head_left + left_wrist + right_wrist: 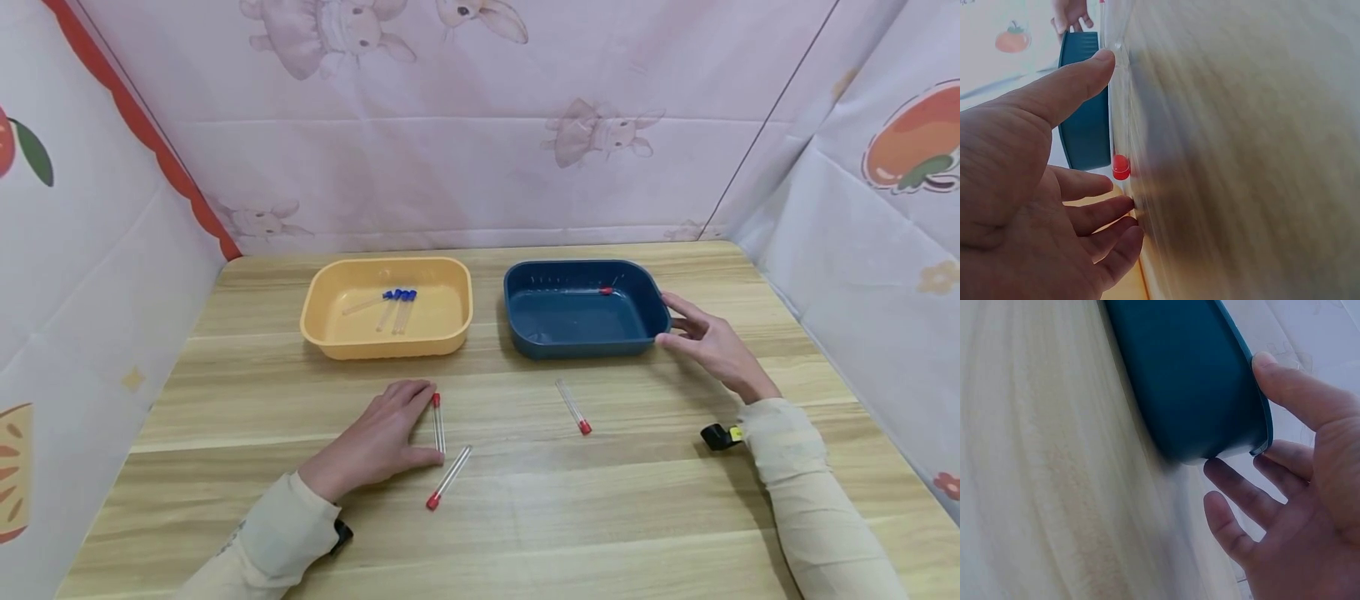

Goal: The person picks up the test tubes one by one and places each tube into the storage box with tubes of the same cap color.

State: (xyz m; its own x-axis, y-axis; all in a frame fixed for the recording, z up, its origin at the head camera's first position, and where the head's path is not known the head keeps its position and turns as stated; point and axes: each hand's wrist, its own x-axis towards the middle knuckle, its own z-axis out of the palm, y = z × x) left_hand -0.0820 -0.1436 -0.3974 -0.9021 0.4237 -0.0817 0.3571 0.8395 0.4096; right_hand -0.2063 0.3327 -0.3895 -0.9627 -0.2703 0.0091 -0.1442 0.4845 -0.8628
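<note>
My left hand (pixel 386 433) reaches around a clear tube with a red cap (pixel 438 423) on the table. Its forefinger is by the capped end and its thumb by the other end; the left wrist view shows the red cap (pixel 1120 167) between them. Close to the thumb lies a second red-capped tube (pixel 449 477), and another red-capped tube (pixel 573 407) is farther right. With spread, slightly bent fingers, my right hand (pixel 712 346) touches the right end of the dark blue bin (pixel 585 348). In the right wrist view the thumb (pixel 1285 384) rests at the bin's rim.
Left of the blue bin stands a yellow bin (pixel 386 348) holding several tubes with blue caps (pixel 405 295). A red cap (pixel 606 291) shows inside the blue bin. Printed cloth walls (pixel 465 183) enclose the table (pixel 600 525) at the back and sides.
</note>
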